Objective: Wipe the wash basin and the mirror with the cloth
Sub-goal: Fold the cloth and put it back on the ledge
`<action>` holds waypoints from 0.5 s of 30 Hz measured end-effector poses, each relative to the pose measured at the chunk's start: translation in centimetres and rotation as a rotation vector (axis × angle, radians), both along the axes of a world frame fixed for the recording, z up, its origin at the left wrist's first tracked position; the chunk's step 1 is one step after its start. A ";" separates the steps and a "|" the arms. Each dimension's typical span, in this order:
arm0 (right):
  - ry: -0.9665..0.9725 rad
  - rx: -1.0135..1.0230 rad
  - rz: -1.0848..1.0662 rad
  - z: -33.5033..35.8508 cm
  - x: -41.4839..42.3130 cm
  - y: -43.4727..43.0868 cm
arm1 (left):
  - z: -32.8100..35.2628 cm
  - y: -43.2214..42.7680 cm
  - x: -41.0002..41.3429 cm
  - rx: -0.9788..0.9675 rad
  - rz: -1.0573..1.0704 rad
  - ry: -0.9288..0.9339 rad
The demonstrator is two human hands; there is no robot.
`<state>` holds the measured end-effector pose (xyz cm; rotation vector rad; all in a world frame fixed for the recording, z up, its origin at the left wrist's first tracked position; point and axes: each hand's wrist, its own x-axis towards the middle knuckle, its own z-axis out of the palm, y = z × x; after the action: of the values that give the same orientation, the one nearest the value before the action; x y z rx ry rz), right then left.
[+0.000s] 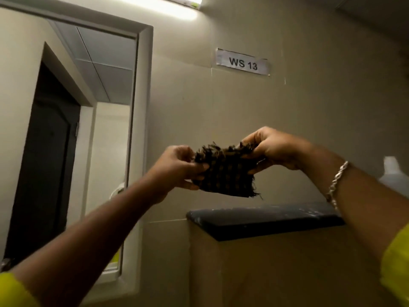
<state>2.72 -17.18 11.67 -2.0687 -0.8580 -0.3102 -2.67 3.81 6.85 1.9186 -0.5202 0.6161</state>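
Note:
A small dark checked cloth [225, 171] with frayed edges is held up in front of the wall, stretched between both hands. My left hand [177, 169] pinches its left edge and my right hand [274, 149] grips its upper right corner. A silver bracelet sits on my right wrist. The mirror [73, 129] in a white frame hangs on the wall to the left, reflecting a dark door and ceiling. The wash basin is out of view.
A dark stone ledge [265, 220] tops a low wall section below the hands. A whitish plastic bottle [394, 176] stands at the right edge. A label reading "WS 13" [243, 62] is stuck on the wall; a tube light [159, 3] glows overhead.

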 end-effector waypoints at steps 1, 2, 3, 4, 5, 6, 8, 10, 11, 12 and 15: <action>-0.037 -0.006 -0.013 -0.3 1.1 -0.1 | -0.3 -0.5 1.1 0.022 0.037 -0.016; -0.077 -0.008 -0.022 -0.8 2.3 -0.2 | -0.6 -0.9 2.2 0.044 0.078 -0.034; -0.112 -0.004 -0.031 -1.3 3.3 -0.3 | -1.0 -1.2 3.1 0.078 0.128 -0.056; -0.141 -0.004 -0.041 -1.9 4.4 -0.5 | -1.5 -1.6 4.1 0.118 0.180 -0.079; -0.168 -0.013 -0.049 -2.6 5.2 -0.7 | -1.9 -1.9 4.8 0.158 0.222 -0.093; -0.189 -0.034 -0.056 -3.3 5.9 -0.8 | -2.5 -2.0 5.4 0.191 0.254 -0.099; -0.200 -0.102 -0.053 -4.6 6.8 -1.3 | -3.4 -2.2 6.2 0.256 0.298 -0.093; -0.190 -0.167 -0.047 -5.7 7.3 -1.9 | -4.2 -2.6 6.4 0.313 0.327 -0.097; -0.181 -0.186 -0.043 -6.1 7.4 -2.3 | -4.5 -2.8 6.2 0.344 0.345 -0.109; -0.170 -0.199 -0.032 -6.5 7.5 -2.6 | -4.7 -3.1 6.0 0.367 0.364 -0.122; -0.178 -0.211 0.012 -7.0 7.3 -3.5 | -5.2 -3.6 5.2 0.431 0.430 -0.187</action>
<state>9.99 -20.69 4.64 -2.2549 -1.0477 -0.4174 2.57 0.20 1.69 2.4239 -0.3763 1.0325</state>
